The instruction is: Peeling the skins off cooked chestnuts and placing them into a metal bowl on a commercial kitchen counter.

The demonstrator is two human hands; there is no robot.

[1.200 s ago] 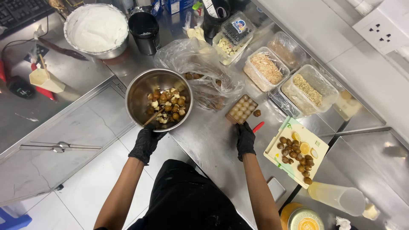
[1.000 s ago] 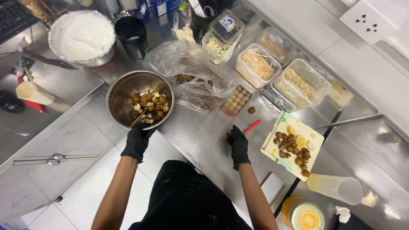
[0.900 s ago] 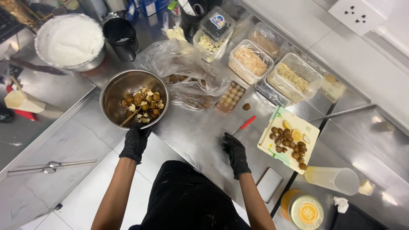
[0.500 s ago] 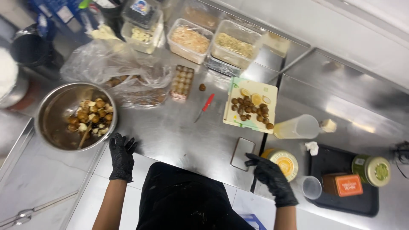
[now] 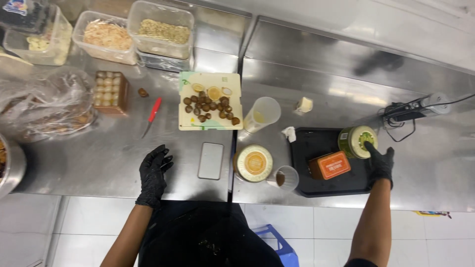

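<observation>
On black tray (image 5: 316,188), right hand (image 5: 380,160) seemingly touching green tin (image 5: 357,141)

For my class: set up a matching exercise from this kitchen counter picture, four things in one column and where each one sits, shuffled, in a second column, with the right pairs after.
Things:
1. green round tin
2. orange box
3. red-handled knife
4. phone

Places:
A. flat on the steel counter, just below the cutting board
B. at the black tray's far right, under the right hand's fingertips
C. on the counter between the open chocolate box and the cutting board
D. on the black tray, left of the green tin

Pairs: 1-B, 2-D, 3-C, 4-A
</observation>
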